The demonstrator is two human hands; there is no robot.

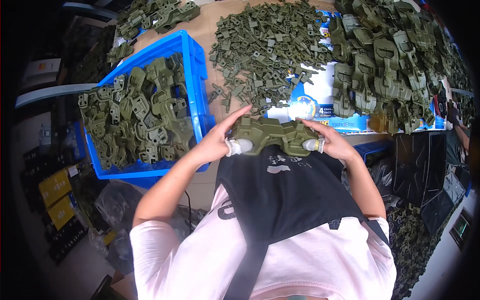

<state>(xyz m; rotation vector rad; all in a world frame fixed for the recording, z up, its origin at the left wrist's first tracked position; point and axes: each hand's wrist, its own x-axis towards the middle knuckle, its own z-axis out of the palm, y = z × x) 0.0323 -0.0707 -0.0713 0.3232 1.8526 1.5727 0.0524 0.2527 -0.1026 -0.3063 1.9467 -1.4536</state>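
Between my two hands, close to my black apron, is an olive-green molded plastic toy vehicle body. My left hand grips its left end, with the index finger stretched along the far side. On the other end my right hand is closed in the same way. White coverings wrap both thumbs, which press on the near side of the part. Just beyond it lies a heap of small olive-green plastic pieces on the table. The underside of the held body is hidden.
A blue plastic crate full of similar green bodies stands at my left. Larger green shells are piled at the far right, partly over a printed blue and white sheet. More green parts lie at the far left. Clear plastic bags sit below the crate.
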